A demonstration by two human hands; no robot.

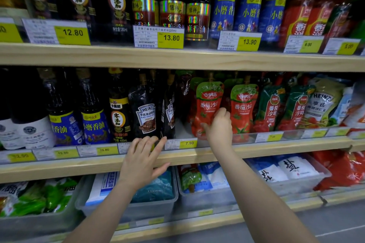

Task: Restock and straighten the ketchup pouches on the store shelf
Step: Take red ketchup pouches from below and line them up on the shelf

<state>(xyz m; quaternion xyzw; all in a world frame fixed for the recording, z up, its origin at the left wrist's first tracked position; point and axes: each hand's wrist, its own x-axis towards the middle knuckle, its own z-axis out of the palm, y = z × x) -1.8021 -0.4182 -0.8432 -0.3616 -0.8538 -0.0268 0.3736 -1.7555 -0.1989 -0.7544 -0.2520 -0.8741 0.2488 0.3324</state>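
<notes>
1. The right hand (219, 126) reaches over the front lip of the middle shelf (256, 149) and grips the lower right side of a red ketchup pouch (207, 108), thumb on its face, fingers curled round its edge.
2. That pouch stands upright at the shelf's front edge, just right of an open gap; its green top carries white Chinese script and the red body reads 番茄沙司.
3. A second pouch of the same kind (244, 108) stands just beside it to the right, and the hand covers part of its lower left corner.
4. Further right along the same shelf stand two green-and-red pouches (284, 108), printed 番茄沙司 and "TOMATO KETCHUP", then a pale Heinz pouch (324, 102) marked 亨氏.
5. The left hand (143, 161) is spread flat, holding nothing, with its fingertips at the shelf's front edge, below two black Heinz pouches (146, 114) reading "BLACK PEPPER".
6. A yellow price tag (188, 143) on the shelf lip, between the two hands, reads 7.90; the tags left of it are blurred, though 25.80 can be read.
7. On the upper shelf (177, 58) the tags read 12.80, 13.80 and 13.90, under dark bottles and blue-labelled 小磨香油 bottles.
8. The pouches behind the front row are dim and hard to make out.
9. On the bottom shelf, grey bins (197, 197) hold bags marked 盐; one green-topped pouch (191, 178) lies in the middle bin, its label unreadable.
</notes>
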